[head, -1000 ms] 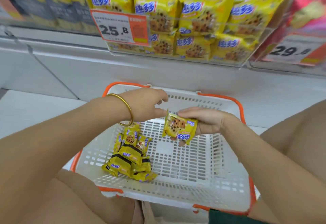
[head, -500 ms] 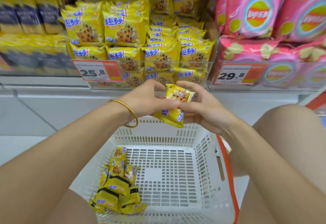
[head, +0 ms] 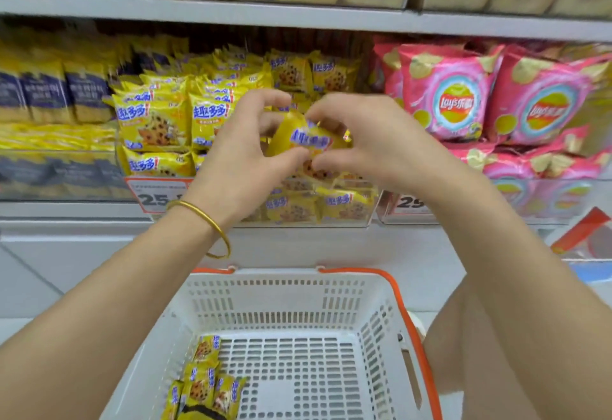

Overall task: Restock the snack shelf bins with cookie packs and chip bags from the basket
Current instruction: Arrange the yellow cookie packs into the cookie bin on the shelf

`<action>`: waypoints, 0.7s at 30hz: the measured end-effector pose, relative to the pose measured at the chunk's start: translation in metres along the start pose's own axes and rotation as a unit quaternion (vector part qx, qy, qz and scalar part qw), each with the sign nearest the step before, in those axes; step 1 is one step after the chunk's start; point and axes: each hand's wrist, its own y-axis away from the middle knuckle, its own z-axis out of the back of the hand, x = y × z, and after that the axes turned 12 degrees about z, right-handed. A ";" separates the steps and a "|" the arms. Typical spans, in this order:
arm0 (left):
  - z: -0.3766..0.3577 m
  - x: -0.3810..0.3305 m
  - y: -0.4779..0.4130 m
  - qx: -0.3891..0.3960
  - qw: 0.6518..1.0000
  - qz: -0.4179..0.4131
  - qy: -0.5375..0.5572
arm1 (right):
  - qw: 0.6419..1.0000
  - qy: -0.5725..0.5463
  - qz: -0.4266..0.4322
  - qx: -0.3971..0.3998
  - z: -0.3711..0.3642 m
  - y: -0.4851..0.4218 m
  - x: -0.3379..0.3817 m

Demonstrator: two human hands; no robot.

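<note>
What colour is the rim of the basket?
Orange rim on a white basket, clearest in the head view.

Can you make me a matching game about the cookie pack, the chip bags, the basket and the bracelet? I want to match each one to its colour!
Things:
1. cookie pack
2. chip bags
3. basket
4. bracelet

Descriptions:
A. gold
B. pink
C. white with an orange rim
D. yellow, held by the left hand and the right hand

Right pairs: 1-D, 2-B, 3-C, 4-A.
</note>
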 end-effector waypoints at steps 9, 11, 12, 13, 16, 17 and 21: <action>-0.001 0.036 -0.023 -0.068 0.908 -0.112 -0.397 | 0.946 0.295 -0.106 -0.081 -0.038 -0.086 -0.061; -0.004 0.041 -0.023 -0.066 0.897 -0.116 -0.421 | 0.944 0.300 -0.121 -0.072 -0.049 -0.098 -0.078; -0.004 0.043 -0.023 -0.069 0.894 -0.119 -0.426 | 0.943 0.298 -0.133 -0.068 -0.051 -0.104 -0.085; -0.004 0.044 -0.024 -0.071 0.892 -0.122 -0.428 | 0.944 0.289 -0.146 -0.058 -0.053 -0.109 -0.092; -0.005 0.046 -0.024 -0.072 0.892 -0.128 -0.427 | 0.952 0.241 -0.187 -0.019 -0.051 -0.123 -0.104; -0.006 0.047 -0.023 -0.072 0.892 -0.128 -0.428 | 0.953 0.228 -0.200 -0.014 -0.048 -0.126 -0.107; -0.005 0.048 -0.025 -0.077 0.888 -0.132 -0.434 | 0.946 0.211 -0.247 0.011 -0.042 -0.137 -0.113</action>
